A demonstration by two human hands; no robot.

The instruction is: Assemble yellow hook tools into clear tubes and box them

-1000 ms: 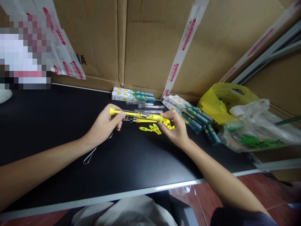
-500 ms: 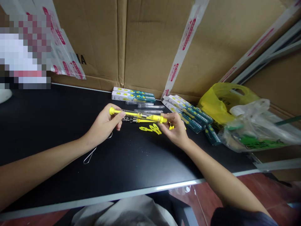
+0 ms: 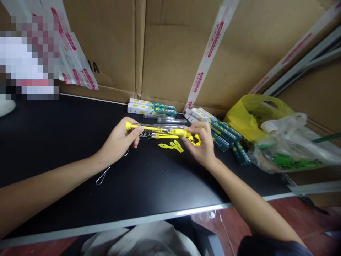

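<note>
My left hand point(image 3: 119, 141) pinches the left end of a long clear tube with yellow caps point(image 3: 157, 129), held level just above the black table point(image 3: 66, 142). The tube's right yellow cap is gripped by my right hand point(image 3: 201, 144), fingers closed round it, with small yellow pieces point(image 3: 196, 140) showing between those fingers. Loose yellow clips point(image 3: 172, 145) lie on the table right under the tube. Metal rings and another yellow part point(image 3: 160, 136) lie just behind them.
Boxed packs point(image 3: 151, 106) and a fanned pile of the same boxes point(image 3: 213, 126) lie by the cardboard wall point(image 3: 170, 49). Clear tubes point(image 3: 170, 120) lie between them. Yellow bag point(image 3: 253, 113) and clear plastic bag point(image 3: 290, 145) sit at right. A wire loop point(image 3: 102, 175) lies near my left wrist.
My right hand has curled a little tighter round the tube's right cap and shifted slightly up. The left hand and tube stay nearly still.
</note>
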